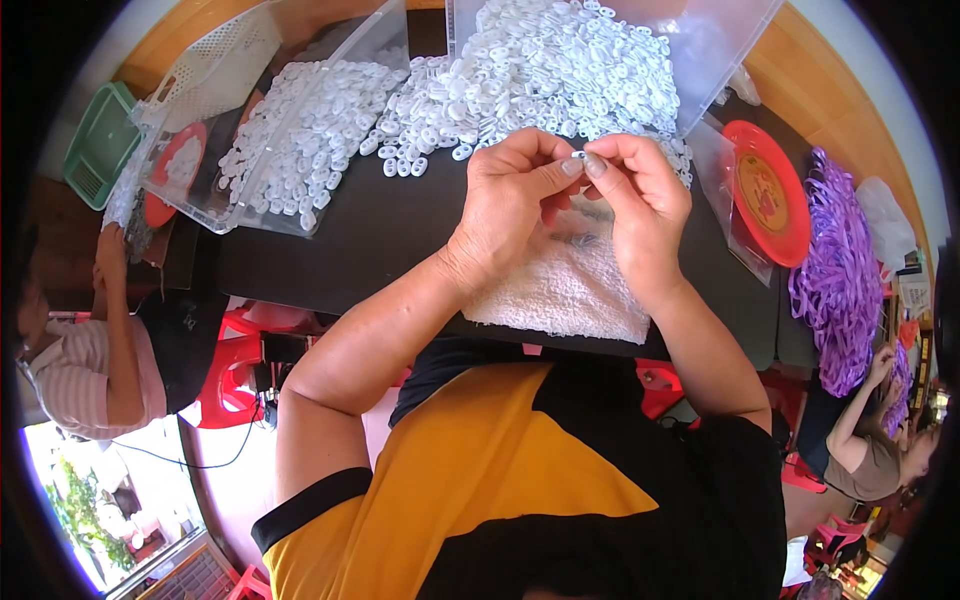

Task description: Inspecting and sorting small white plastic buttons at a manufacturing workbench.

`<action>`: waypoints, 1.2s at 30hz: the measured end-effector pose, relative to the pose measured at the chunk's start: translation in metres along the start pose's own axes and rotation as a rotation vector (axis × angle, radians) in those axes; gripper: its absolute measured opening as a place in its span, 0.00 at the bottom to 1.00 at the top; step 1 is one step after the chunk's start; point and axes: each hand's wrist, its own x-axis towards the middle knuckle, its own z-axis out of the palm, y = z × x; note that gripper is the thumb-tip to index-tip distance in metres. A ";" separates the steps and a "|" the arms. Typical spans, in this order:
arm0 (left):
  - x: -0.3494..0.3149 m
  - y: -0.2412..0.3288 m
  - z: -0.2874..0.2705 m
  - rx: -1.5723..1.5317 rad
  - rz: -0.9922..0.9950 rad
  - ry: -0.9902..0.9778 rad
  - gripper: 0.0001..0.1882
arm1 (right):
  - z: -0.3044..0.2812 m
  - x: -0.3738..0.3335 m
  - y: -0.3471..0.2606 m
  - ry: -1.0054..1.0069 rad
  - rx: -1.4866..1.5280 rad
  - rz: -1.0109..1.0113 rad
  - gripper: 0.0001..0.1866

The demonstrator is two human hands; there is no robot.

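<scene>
A tiny whitish piece (579, 155), mostly hidden by my fingertips, sits where my two hands meet. My left hand (510, 198) and right hand (645, 208) both grip it, each pinching with thumb and forefinger. Just below my hands, toward my body, a pale fluffy cloth (565, 300) lies on the black table (330, 268). Just beyond my hands spreads a heap of white oval pieces (430, 105). Left of my left hand, a clear bin (218, 220) holds similar pieces. Right of my right hand are a red round plate (796, 200) and, farther out, purple ribbons (835, 300).
</scene>
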 end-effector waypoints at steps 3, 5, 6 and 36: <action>0.002 0.000 -0.004 0.017 -0.022 0.016 0.05 | -0.003 0.005 -0.005 -0.028 -0.035 0.047 0.05; 0.003 -0.001 -0.004 0.013 -0.032 0.025 0.05 | -0.008 0.008 -0.007 -0.045 -0.075 0.067 0.05; 0.003 -0.001 -0.004 0.011 -0.043 0.036 0.05 | -0.011 0.010 -0.007 -0.061 -0.111 0.073 0.05; 0.004 -0.011 -0.003 0.082 0.052 0.073 0.04 | -0.008 0.010 0.002 -0.125 -0.275 0.049 0.03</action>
